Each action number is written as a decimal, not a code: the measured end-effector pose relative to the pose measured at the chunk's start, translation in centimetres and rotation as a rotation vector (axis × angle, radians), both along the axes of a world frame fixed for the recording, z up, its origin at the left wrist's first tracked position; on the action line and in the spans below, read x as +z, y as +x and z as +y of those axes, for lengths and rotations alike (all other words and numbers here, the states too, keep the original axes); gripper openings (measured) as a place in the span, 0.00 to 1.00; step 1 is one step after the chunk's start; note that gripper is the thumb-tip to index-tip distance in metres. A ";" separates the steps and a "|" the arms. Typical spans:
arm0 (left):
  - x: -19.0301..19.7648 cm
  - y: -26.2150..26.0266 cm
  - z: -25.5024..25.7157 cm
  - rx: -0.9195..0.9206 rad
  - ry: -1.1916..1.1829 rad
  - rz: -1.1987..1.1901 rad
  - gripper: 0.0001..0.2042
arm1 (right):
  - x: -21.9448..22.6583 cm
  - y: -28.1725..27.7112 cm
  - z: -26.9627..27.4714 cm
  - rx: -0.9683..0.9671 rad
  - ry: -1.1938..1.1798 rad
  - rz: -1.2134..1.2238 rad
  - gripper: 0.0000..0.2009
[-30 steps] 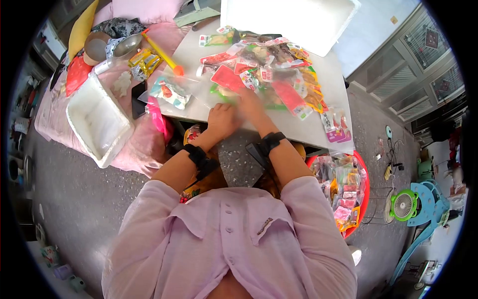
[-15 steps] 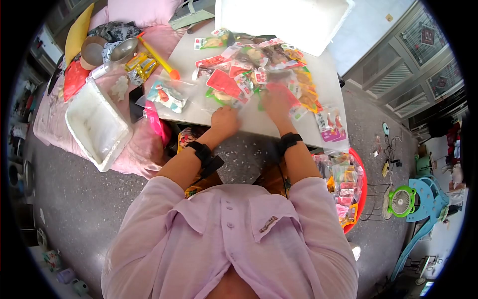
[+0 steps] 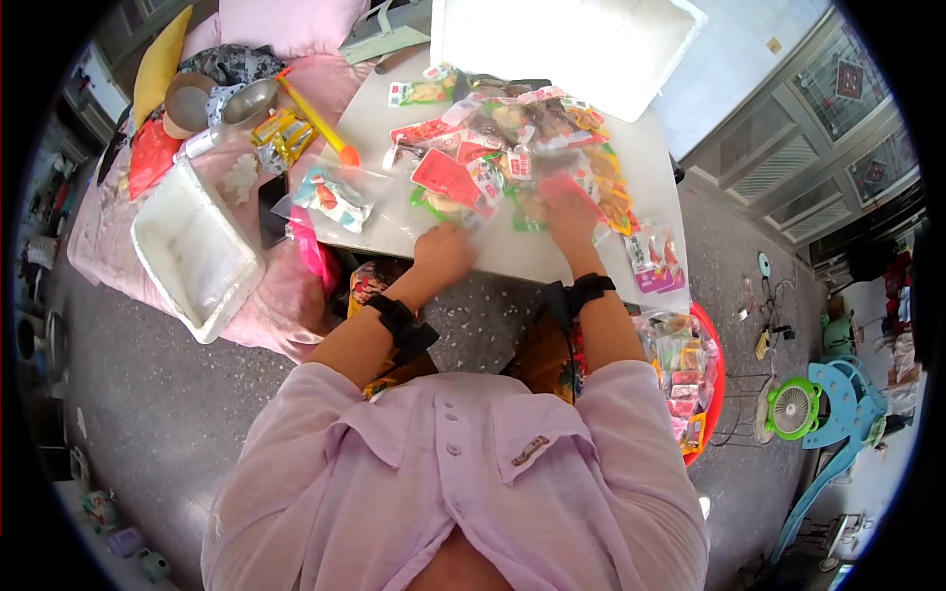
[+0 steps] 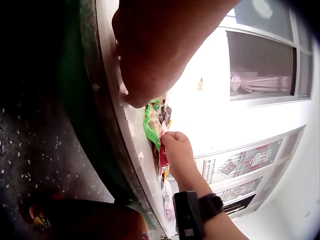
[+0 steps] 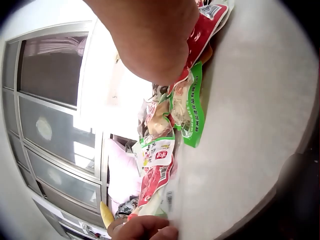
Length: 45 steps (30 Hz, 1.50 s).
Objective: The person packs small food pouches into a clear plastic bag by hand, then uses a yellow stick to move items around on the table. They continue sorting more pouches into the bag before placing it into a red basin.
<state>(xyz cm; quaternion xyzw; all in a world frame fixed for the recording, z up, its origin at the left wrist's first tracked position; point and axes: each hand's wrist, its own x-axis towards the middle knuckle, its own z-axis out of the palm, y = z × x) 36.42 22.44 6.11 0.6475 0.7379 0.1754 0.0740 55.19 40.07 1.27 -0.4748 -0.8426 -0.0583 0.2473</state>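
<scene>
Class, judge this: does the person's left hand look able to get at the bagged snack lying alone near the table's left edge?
Probably yes: the left hand rests on the table, and only bare tabletop lies between it and the bagged snack.

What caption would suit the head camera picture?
Seated person's hands, left and right, sort colourful snack packets on a white table.

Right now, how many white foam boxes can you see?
2: one foam box on the pink bedding left of the table, another foam box at the table's far edge. More may be hidden.
</scene>
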 end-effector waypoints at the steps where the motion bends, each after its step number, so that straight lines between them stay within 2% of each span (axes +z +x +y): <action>1: -0.5 -0.2 0.2 0.000 0.017 0.003 0.12 | 1.3 -0.7 -0.4 -0.023 -0.005 -0.023 0.10; 4: -3.0 -0.4 0.7 -0.026 0.185 0.054 0.10 | 6.0 -4.7 -1.4 0.062 -0.148 0.054 0.10; 6: -3.6 -0.5 0.7 -0.057 0.296 0.080 0.08 | 8.4 -7.3 -1.3 0.103 -0.132 0.176 0.12; 7: -3.7 -0.7 0.7 -0.076 0.334 0.081 0.08 | 9.0 -8.4 -0.9 0.124 -0.124 0.237 0.13; 10: -3.6 -1.0 0.7 -0.123 0.386 0.073 0.07 | 9.2 -11.5 2.4 0.199 -0.009 0.226 0.18; 11: -3.6 -1.1 0.8 -0.137 0.394 0.071 0.07 | 9.1 -12.2 3.1 0.183 0.037 0.183 0.21; 14: -3.4 -1.0 0.8 -0.136 0.423 0.056 0.07 | 8.9 -13.7 4.2 0.095 -0.172 -0.091 0.22; 15: -3.2 -1.0 0.8 -0.137 0.413 0.065 0.07 | 8.7 -13.6 3.6 0.089 -0.145 -0.223 0.20; 18: -3.6 -1.2 0.9 -0.150 0.415 0.053 0.07 | 4.5 -12.4 6.0 0.241 -0.095 -0.155 0.18; 19: -3.5 -1.2 0.8 -0.147 0.404 0.069 0.07 | 5.0 -11.3 5.0 0.257 -0.026 -0.179 0.16; 23: -3.2 -1.1 0.8 -0.145 0.402 0.079 0.08 | 4.7 -8.1 4.6 0.187 -0.274 -0.192 0.17; 26: -3.1 -1.2 0.8 -0.150 0.419 0.057 0.08 | 4.1 -6.3 5.7 0.344 -0.320 -0.120 0.17; 29: -3.3 -1.2 0.8 -0.154 0.432 0.048 0.08 | 4.3 -7.8 10.9 0.522 -0.537 -0.438 0.17; 32: -3.3 -1.2 0.9 -0.147 0.421 0.032 0.09 | 9.3 -9.1 9.0 0.200 -0.718 0.113 0.17; 34: -3.2 -1.2 0.9 -0.141 0.400 0.023 0.09 | 4.8 -10.8 12.0 0.075 -0.447 -0.081 0.17; 36: -3.2 -1.2 0.8 -0.139 0.377 0.018 0.10 | 2.6 -11.9 13.6 0.039 -0.325 -0.188 0.18; 39: -3.3 -1.2 0.9 -0.141 0.363 0.018 0.10 | 0.2 -13.4 15.8 0.047 -0.334 -0.167 0.18; 40: -3.2 -1.2 0.9 -0.146 0.370 0.019 0.10 | -2.8 -14.0 18.1 -0.001 -0.311 -0.122 0.19; 42: -3.0 -1.3 0.8 -0.157 0.383 0.017 0.10 | -1.9 -14.4 17.3 -0.010 -0.223 -0.227 0.18; 43: -2.9 -1.3 0.7 -0.156 0.374 0.020 0.10 | 3.3 -14.0 13.1 0.028 -0.157 -0.377 0.16; 44: -2.8 -1.2 0.7 -0.156 0.366 0.022 0.10 | 6.4 -13.8 10.6 0.065 -0.089 -0.526 0.15; 45: -2.8 -1.2 0.7 -0.156 0.359 0.023 0.10 | 4.3 -14.1 12.1 0.045 -0.021 -0.206 0.14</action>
